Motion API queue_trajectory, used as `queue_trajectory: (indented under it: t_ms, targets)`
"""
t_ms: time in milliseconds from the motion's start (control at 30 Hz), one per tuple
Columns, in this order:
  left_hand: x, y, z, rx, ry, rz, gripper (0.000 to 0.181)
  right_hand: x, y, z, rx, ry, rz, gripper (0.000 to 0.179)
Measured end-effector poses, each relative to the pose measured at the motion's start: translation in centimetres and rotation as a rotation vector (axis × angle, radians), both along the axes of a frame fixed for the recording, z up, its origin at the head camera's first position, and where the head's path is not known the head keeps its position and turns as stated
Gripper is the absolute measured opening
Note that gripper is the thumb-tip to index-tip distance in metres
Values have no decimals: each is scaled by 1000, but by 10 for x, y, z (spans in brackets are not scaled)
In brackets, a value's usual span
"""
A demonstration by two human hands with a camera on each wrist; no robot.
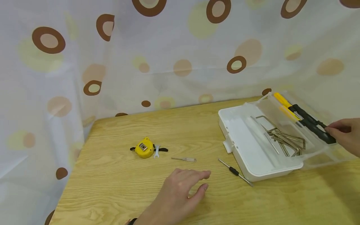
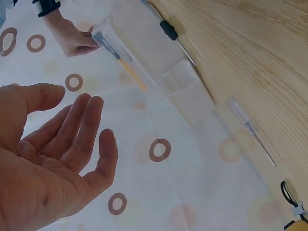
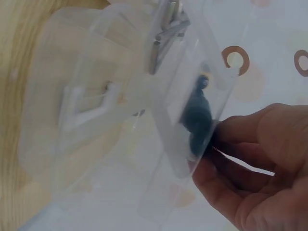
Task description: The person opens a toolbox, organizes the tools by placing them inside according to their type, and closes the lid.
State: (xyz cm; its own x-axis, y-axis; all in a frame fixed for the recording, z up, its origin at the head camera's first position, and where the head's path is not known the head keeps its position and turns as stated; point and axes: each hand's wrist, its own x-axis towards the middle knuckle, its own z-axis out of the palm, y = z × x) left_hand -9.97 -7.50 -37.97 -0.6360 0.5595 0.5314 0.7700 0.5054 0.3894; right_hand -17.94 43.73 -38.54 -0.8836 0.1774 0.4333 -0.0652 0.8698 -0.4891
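Observation:
At the far right, my right hand [image 1: 346, 134] pinches the black end of a long black-and-yellow hand tool [image 1: 306, 115]. The tool lies in the clear tray at the back of the white toolbox [image 1: 242, 157]; beside it is another with yellow and black parts. In the right wrist view, thumb and fingers meet at its dark handle [image 3: 197, 120]. My left hand [image 1: 180, 193] is held over the table's front with fingers loosely bent and nothing in them. A double-ended screwdriver rod with a black grip [image 1: 234, 171] lies between that hand and the toolbox.
Several L-shaped hex keys [image 1: 287, 139] lie in the toolbox, whose clear lid [image 1: 320, 161] is swung back. On the wooden table are a small clear-handled screwdriver [image 1: 188, 159], a yellow tape measure [image 1: 144, 147] and a small wrench [image 1: 156, 151]. A dotted curtain [image 1: 168, 47] hangs behind.

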Motion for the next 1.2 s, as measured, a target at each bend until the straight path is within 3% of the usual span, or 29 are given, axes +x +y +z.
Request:
queue_trajectory:
  t_ms: [100,167,400,667,800,867,933,1067,1133,1200]
  targets:
    - [0,-1,-1,1,-7,0,26,10,-27,25,52,-52,31,15]
    - [0,-1,-2,0,-8,-4,25,13,-38,33,47,-43,59,11]
    - [-1,-3,-1,-18,2,-8,24,8,-36,29,27,3,79,15]
    - [0,-3,0,-26,-24,8,23,5,-37,39,144,-100,63,19]
    - [-7,-8,0,-37,-34,30,24,3,-39,40,238,-84,63,24]
    - [-14,-12,0,-95,-42,73,26,3,-39,41,282,-69,59,26]
    - [-24,-18,-1,-207,-75,126,33,4,-40,43,287,-58,54,26]
    - [-45,-30,-7,-515,-241,205,51,9,-47,47,231,19,62,22]
    - [-48,-35,-12,-630,-350,209,54,16,-55,49,198,103,82,18]
    - [-46,-37,-18,-692,-410,204,53,25,-69,52,192,165,108,14]
